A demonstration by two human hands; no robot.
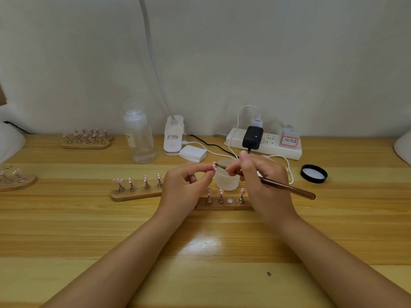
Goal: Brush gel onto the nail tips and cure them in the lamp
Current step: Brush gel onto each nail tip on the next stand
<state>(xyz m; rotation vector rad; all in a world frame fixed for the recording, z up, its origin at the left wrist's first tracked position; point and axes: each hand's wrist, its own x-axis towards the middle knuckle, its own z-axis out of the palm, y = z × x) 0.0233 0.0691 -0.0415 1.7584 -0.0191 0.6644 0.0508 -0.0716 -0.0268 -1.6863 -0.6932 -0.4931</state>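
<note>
My left hand (185, 187) pinches one small pink nail tip (214, 165) and holds it up above the table. My right hand (260, 174) grips a brown-handled brush (287, 187), whose bristle end touches that tip. Just behind the hands stands a frosted gel jar (226, 182), open. Below the hands lies a wooden holder (222, 205) with three pink tips on metal stands and one bare magnet spot. A second wooden holder (135, 193) with several pink tips lies to the left. White lamp housings show at the left edge (9, 141) and the right edge (403, 147).
The jar's black lid (314, 173) lies at the right. At the back stand a clear bottle (140, 138), a desk lamp base (174, 136), white pads (192, 153) and a power strip (266, 145) with cables. More tip holders (87, 140) (15, 180) sit at the left.
</note>
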